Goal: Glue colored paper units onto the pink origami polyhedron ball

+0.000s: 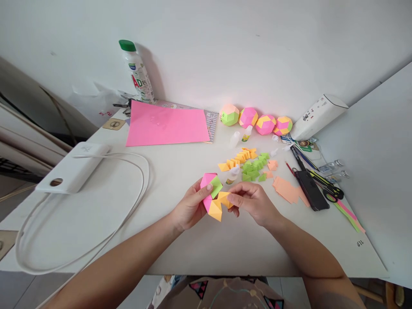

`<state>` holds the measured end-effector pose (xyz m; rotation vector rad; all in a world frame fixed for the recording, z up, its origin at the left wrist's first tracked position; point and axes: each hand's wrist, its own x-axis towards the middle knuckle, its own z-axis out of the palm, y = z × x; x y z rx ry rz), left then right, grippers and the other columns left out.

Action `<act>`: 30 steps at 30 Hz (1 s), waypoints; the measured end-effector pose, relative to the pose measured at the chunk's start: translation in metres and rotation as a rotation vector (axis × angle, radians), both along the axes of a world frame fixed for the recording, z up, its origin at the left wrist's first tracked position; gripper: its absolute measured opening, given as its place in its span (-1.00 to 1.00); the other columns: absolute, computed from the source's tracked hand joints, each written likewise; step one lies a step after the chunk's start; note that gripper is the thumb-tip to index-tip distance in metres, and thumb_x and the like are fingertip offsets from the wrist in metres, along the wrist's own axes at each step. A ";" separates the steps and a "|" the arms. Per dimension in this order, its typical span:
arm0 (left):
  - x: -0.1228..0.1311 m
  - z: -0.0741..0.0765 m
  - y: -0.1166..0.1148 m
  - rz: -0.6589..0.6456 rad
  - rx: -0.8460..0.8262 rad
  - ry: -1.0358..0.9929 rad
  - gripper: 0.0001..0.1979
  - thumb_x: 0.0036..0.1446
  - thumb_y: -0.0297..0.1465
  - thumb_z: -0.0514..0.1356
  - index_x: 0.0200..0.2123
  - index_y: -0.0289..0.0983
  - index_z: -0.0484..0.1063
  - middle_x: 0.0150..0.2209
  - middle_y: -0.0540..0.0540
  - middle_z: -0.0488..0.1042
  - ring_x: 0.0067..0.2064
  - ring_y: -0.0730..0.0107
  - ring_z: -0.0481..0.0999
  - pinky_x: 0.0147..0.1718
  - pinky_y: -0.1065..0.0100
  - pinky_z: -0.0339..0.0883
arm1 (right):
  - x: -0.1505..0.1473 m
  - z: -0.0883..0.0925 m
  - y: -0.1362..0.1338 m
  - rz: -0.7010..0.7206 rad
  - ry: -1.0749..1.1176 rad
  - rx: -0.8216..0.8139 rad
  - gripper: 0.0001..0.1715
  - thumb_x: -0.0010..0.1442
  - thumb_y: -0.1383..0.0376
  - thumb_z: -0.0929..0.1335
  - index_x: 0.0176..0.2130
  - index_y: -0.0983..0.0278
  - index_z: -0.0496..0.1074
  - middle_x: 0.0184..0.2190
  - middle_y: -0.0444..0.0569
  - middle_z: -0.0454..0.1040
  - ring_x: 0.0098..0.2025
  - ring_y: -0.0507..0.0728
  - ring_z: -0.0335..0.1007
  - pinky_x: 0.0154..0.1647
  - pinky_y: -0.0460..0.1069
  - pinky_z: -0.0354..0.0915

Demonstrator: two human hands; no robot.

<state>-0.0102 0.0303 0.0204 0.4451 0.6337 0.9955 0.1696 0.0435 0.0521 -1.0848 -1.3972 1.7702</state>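
Note:
My left hand [193, 204] is closed on a partly built paper ball [207, 180] of pink, green and orange folded pieces, its thumb pressed on the green part. Fingers and thumb of my right hand [252, 201] pinch an orange folded paper piece [224, 198] at the right side of the ball. Just beyond the hands lie a row of orange folded pieces [236, 162], a cluster of green folded pieces [254, 167] and a few peach pieces [272, 165]. A small glue bottle [233, 174] sits right behind my right hand.
Several finished paper balls [248, 117] line the wall, with two small bottles [246, 134] before them. A pink sheet [167, 124], a green-capped bottle [138, 73] and a white power strip [72, 167] with its looped cord are left. Right are a phone [311, 190], scissors [333, 194] and peach paper [286, 189].

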 end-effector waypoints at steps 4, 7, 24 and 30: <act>0.000 0.001 0.000 0.013 -0.005 -0.005 -0.63 -0.02 -0.23 0.34 -0.14 -0.22 0.44 -0.46 -0.01 0.43 -0.43 0.35 0.44 -0.41 0.32 0.29 | -0.001 0.001 -0.001 -0.014 -0.008 0.007 -0.81 0.07 0.20 0.45 -0.40 0.30 0.50 -0.54 -0.10 0.49 -0.54 0.01 0.41 -0.58 -0.09 0.33; 0.000 0.001 0.000 0.020 -0.005 -0.005 -0.63 -0.04 -0.23 0.34 -0.15 -0.23 0.44 -0.45 -0.02 0.45 -0.42 0.34 0.44 -0.39 0.31 0.30 | -0.001 0.001 -0.001 -0.016 -0.014 0.012 -0.81 0.07 0.20 0.45 -0.39 0.30 0.50 -0.55 -0.10 0.49 -0.54 0.01 0.41 -0.57 -0.09 0.33; 0.001 0.000 -0.003 -0.054 0.074 0.093 -0.57 0.16 -0.16 0.15 0.06 -0.15 0.23 -0.19 -0.11 0.49 -0.38 0.32 0.52 -0.43 0.32 0.34 | -0.002 0.002 0.002 0.052 0.001 -0.009 -0.77 0.07 0.17 0.44 -0.39 0.31 0.49 -0.49 -0.08 0.48 -0.52 0.01 0.38 -0.55 -0.07 0.32; 0.001 -0.003 -0.006 -0.025 0.116 0.315 -0.51 0.13 -0.06 0.13 0.06 -0.14 0.22 -0.42 0.02 0.43 -0.48 0.41 0.42 -0.45 0.35 0.33 | -0.002 0.001 0.000 0.047 -0.041 -0.039 -0.75 0.05 0.16 0.45 -0.41 0.31 0.46 -0.60 -0.16 0.41 -0.60 -0.03 0.33 -0.59 -0.10 0.29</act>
